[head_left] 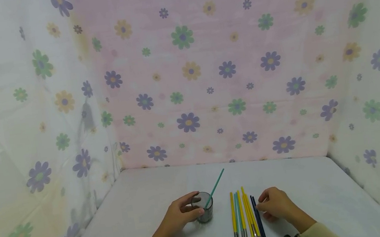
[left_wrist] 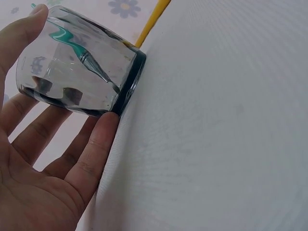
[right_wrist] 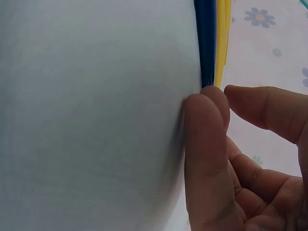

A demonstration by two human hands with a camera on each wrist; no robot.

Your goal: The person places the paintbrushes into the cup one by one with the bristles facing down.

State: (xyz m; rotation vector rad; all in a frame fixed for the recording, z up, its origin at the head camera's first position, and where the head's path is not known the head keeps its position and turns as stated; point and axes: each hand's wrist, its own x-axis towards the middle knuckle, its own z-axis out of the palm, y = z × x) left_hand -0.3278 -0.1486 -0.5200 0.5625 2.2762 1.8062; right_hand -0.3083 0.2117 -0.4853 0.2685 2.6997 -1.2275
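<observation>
My left hand grips a clear drinking glass standing upright on the table, thumb on the near side and fingers around the far side. One teal paintbrush leans inside it, bristle end down, as the left wrist view shows through the glass wall. To the right, several paintbrushes lie side by side: yellow, teal and dark blue. My right hand is at the dark blue ones, fingers loosely bent. In the right wrist view its fingertips overlap the dark blue handles, thumb slightly apart.
A white-covered table carries everything. Flower-printed cloth hangs behind it and along both sides. The row of brushes lies between my hands, bristles toward me.
</observation>
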